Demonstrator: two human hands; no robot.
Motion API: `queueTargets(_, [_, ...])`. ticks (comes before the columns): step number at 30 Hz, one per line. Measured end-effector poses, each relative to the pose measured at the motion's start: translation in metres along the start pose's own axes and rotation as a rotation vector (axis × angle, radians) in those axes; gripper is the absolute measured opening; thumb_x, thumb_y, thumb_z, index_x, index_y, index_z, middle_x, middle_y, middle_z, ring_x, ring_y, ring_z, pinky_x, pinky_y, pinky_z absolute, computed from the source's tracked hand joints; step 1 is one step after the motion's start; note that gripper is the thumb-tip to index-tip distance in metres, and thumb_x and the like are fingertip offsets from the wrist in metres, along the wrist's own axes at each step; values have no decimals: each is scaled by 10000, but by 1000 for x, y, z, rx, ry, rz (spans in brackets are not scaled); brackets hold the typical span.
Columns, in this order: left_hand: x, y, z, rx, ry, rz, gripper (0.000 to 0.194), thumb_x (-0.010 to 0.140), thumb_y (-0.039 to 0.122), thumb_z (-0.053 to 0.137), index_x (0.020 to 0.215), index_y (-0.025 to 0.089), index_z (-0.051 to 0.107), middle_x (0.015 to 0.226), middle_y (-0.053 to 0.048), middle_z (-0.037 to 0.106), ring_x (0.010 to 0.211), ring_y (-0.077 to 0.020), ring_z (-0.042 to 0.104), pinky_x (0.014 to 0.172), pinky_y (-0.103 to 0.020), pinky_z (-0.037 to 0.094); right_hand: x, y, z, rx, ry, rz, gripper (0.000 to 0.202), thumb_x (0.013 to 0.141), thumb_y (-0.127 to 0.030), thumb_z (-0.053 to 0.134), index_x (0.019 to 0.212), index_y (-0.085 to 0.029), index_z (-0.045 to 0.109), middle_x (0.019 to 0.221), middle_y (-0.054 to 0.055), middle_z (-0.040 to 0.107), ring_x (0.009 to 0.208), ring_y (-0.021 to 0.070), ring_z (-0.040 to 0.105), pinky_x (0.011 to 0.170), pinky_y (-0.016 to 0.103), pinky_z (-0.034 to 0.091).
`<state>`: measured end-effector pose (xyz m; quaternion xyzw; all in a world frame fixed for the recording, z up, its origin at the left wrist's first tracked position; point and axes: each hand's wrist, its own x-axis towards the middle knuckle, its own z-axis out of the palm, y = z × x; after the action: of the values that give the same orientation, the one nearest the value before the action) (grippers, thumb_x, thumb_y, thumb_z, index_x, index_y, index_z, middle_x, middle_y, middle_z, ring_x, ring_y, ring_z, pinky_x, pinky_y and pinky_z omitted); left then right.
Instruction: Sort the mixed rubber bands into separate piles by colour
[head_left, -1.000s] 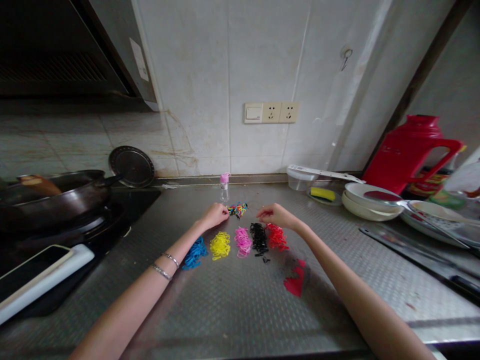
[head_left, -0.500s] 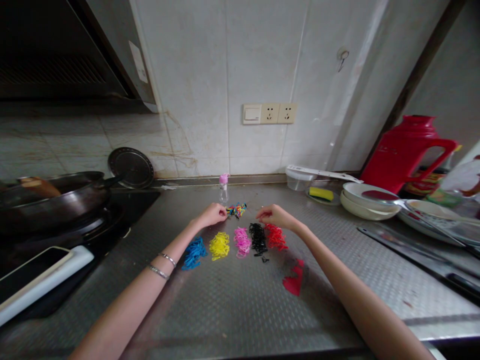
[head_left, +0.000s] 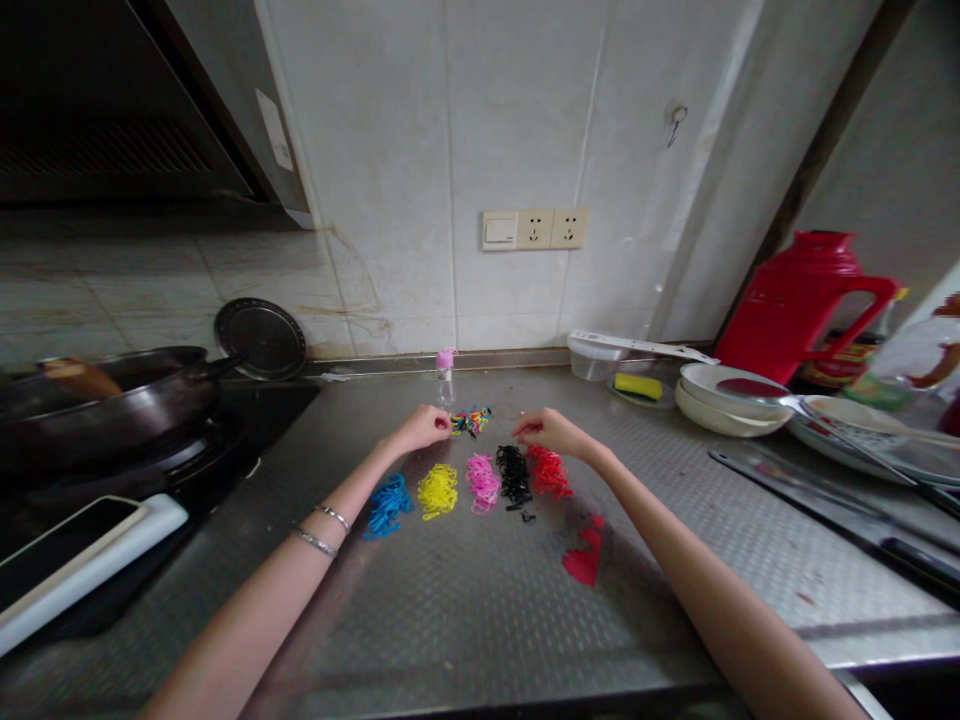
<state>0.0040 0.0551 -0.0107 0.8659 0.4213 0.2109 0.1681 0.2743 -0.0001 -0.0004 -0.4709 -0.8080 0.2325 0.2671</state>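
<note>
My left hand (head_left: 421, 430) is closed, its fingertips at the left edge of a small mixed pile of coloured rubber bands (head_left: 474, 421). Whatever its fingers may hold is hidden. To the right of that pile, my right hand (head_left: 553, 431) has its fingers bent together above the counter; I cannot make out anything in them. Nearer me lie sorted heaps: blue rubber bands (head_left: 388, 506), yellow rubber bands (head_left: 438, 491), pink rubber bands (head_left: 482, 483), black rubber bands (head_left: 514, 474) and red rubber bands (head_left: 549, 471). The red heap lies just below my right hand.
A small pink-capped bottle (head_left: 445, 378) stands behind the mixed pile. At left, a wok (head_left: 112, 400) sits on the stove. Bowls (head_left: 731, 410), a yellow sponge (head_left: 637, 387), a knife (head_left: 825, 510) and a red thermos (head_left: 795, 305) are at right. A torn red patch (head_left: 583, 555) lies on the counter.
The view has shifted slightly. Both hands keep nearly the same place and pose, and the heaps look unchanged.
</note>
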Motion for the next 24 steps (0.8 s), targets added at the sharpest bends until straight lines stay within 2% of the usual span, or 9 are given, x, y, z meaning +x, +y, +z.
queueTargets(4, [0,6,-2,-44,-10,-12,176,670,192,512,725,114,660,692,-38,647,621,-115,544,603,-204,383,0,2,0,-11,2,-3,230,642,-152,497,784,-127,676,710,24,671,625,121,577,589,188,429])
queueTargets(8, [4,23,0,-66,-5,37,179,682,199,510,728,113,660,685,-37,642,628,-115,540,605,-206,381,0,6,-3,-28,18,11,237,649,-143,494,800,-137,676,729,20,676,651,126,589,601,188,432])
queueTargets(16, [10,72,31,11,-133,212,161,631,142,521,702,130,665,625,-17,620,570,-101,516,542,-187,341,-1,8,-10,-58,106,49,249,649,-141,499,820,-131,680,714,30,679,651,139,598,592,193,429])
queueTargets(20, [13,82,45,16,-126,211,175,638,166,525,728,139,672,628,-19,623,554,-101,501,528,-192,328,-3,6,-10,-102,125,30,232,650,-164,505,789,-130,687,699,28,675,636,137,586,590,196,421])
queueTargets(24, [15,84,51,-32,-122,204,182,637,158,533,746,128,676,600,-14,608,530,-94,481,517,-192,324,-4,6,-10,-101,130,21,229,653,-169,506,788,-134,688,707,26,676,634,130,582,595,190,421])
